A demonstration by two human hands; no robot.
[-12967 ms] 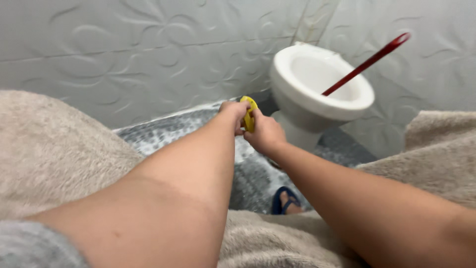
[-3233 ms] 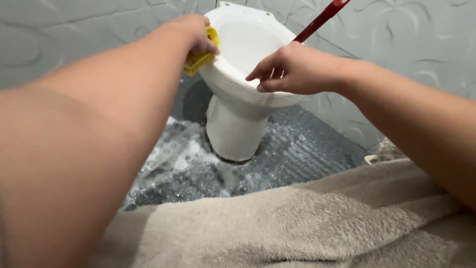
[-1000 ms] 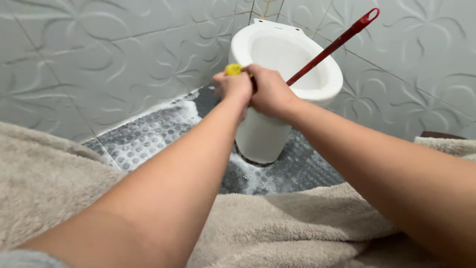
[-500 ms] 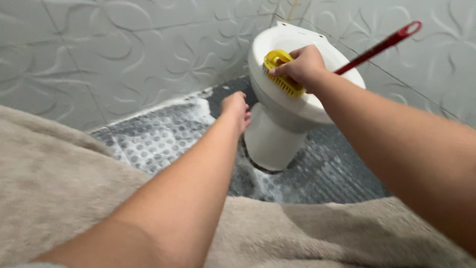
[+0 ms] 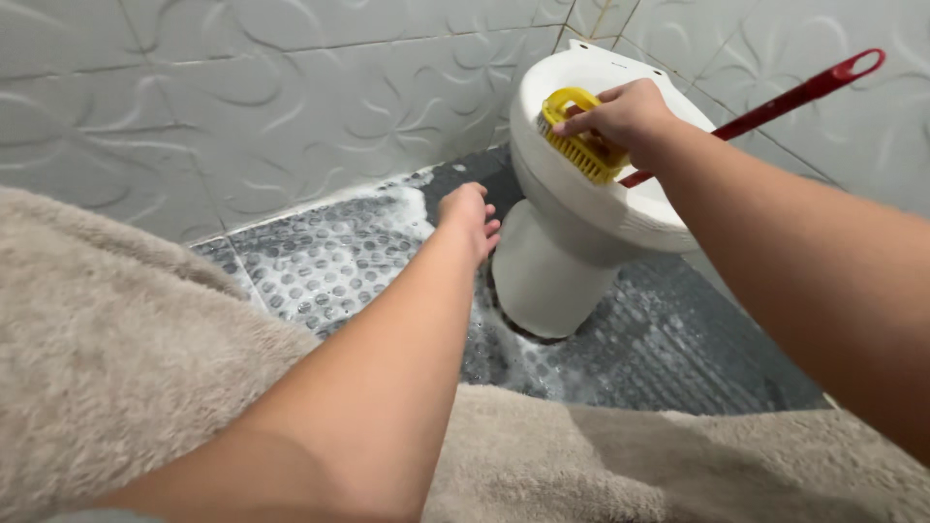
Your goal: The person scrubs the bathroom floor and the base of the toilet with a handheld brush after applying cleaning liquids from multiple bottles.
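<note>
Since half a second ago, the left hand [image 5: 468, 215] has stretched forward, fingers loosely open, empty, at centre frame above the soapy floor [image 5: 329, 257]. The right hand [image 5: 625, 114] grips a yellow scrub brush [image 5: 579, 147] on the white toilet [image 5: 572, 203] rim, upper right. A red-handled brush [image 5: 794, 97] stands inside the bowl.

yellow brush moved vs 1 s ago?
Yes. The yellow scrub brush went from in front of the toilet bowl, between both hands, up onto its rim, now in the right hand alone.
</note>
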